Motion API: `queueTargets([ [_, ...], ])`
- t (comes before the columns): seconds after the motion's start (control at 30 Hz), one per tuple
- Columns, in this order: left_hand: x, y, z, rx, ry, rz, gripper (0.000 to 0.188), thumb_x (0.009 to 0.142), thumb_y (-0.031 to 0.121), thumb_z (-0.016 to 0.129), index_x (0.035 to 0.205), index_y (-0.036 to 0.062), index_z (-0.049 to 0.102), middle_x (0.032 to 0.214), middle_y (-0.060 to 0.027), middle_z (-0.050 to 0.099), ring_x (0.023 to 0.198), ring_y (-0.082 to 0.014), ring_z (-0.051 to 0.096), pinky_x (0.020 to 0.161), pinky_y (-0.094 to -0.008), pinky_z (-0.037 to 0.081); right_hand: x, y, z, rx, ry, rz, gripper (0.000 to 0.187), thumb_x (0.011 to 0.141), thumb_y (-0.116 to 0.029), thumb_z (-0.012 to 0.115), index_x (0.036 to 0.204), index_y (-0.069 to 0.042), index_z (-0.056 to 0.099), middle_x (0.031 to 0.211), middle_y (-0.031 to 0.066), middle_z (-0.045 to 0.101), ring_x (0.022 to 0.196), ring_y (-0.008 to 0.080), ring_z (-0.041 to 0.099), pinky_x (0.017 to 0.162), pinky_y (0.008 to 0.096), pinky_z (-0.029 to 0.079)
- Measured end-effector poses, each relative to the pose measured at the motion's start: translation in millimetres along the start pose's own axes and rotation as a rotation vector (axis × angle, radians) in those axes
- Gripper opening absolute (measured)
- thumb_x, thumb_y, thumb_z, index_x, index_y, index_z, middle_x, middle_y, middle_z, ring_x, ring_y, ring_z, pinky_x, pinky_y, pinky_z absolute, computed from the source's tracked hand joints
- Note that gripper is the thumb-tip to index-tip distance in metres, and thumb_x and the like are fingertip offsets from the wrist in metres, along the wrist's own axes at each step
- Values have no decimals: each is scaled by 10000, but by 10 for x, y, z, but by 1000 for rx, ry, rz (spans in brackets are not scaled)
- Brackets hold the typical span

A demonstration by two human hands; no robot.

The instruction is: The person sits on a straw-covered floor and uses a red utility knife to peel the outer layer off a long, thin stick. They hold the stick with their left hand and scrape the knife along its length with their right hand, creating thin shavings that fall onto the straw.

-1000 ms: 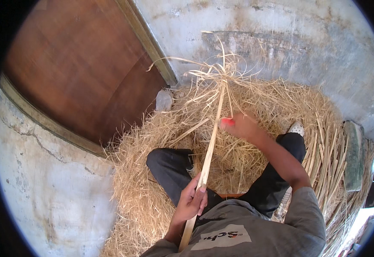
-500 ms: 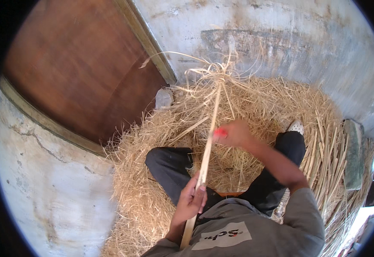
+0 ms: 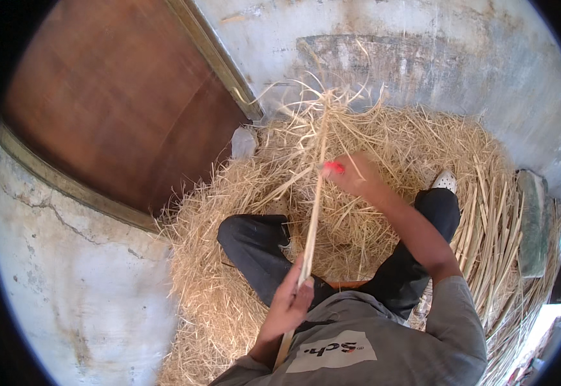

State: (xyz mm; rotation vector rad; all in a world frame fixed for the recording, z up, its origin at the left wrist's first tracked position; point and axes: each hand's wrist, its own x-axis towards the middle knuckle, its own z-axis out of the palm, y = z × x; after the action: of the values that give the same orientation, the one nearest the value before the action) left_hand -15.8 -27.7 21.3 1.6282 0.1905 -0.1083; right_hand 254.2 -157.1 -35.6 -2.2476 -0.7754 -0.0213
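Observation:
A long pale cane stalk [image 3: 312,228] runs from my lap away toward the far wall. Around its lower part my left hand [image 3: 288,306] is closed, thumb lying along the stalk. Farther up, my right hand [image 3: 359,175] grips a small red-handled tool [image 3: 334,167], which meets the stalk's right side; motion blurs this hand, and the tool's working end is hard to make out. Thin curled shavings [image 3: 306,119] spread from the stalk's far end.
Loose straw-like shavings [image 3: 229,193] cover the floor around my bent legs. Long stalks [image 3: 486,225] lie at the right beside a greenish stone block [image 3: 534,225]. A brown door [image 3: 119,96] stands at the left, a grey stone [image 3: 244,142] by its corner, and a stained wall [image 3: 390,64] beyond.
My right hand with the red-handled tool has moved farther up the stalk, away from me. The curls at the far end have shifted. My left hand keeps its hold.

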Motion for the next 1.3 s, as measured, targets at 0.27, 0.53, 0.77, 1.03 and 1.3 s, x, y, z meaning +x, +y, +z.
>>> queueTargets([
  [0.27, 3, -46, -5, 35, 48, 30, 549, 1019, 136, 415, 1516, 64, 192, 621, 26, 401, 491, -38, 372, 410, -180, 331, 20, -85, -40, -100, -56, -67, 721, 799, -746, 489, 775, -62, 716, 630, 173, 635, 640, 373, 649, 635, 476, 512],
  [0.53, 38, -76, -54, -85, 11, 32, 557, 1024, 159, 421, 1516, 61, 179, 606, 18, 393, 477, -47, 363, 422, -191, 341, -175, -94, 146, -140, 64, -295, 712, 770, -760, 523, 665, -64, 628, 591, 149, 591, 599, 337, 615, 553, 469, 478],
  [0.77, 26, -42, -20, -81, -25, 13, 562, 1029, 170, 408, 1520, 66, 155, 586, 13, 389, 461, -56, 358, 410, -195, 330, 70, 94, 17, -151, 252, -137, 752, 775, -770, 505, 700, -38, 656, 610, 145, 596, 611, 332, 609, 638, 457, 478],
  [1.03, -49, -145, -108, -149, -60, -3, 566, 1025, 156, 411, 1522, 75, 153, 584, 10, 383, 459, -66, 364, 437, -202, 350, -47, -99, -27, 35, -227, 69, 704, 803, -752, 489, 1016, -124, 727, 865, 138, 692, 850, 291, 661, 769, 426, 507],
  [1.3, -68, -62, -48, -246, -117, -69, 567, 1020, 146, 418, 1522, 91, 161, 578, 10, 372, 441, -72, 353, 456, -202, 351, 324, 385, -251, -210, 54, 119, 695, 836, -725, 467, 1007, -100, 720, 829, 138, 668, 768, 313, 647, 724, 445, 506],
])
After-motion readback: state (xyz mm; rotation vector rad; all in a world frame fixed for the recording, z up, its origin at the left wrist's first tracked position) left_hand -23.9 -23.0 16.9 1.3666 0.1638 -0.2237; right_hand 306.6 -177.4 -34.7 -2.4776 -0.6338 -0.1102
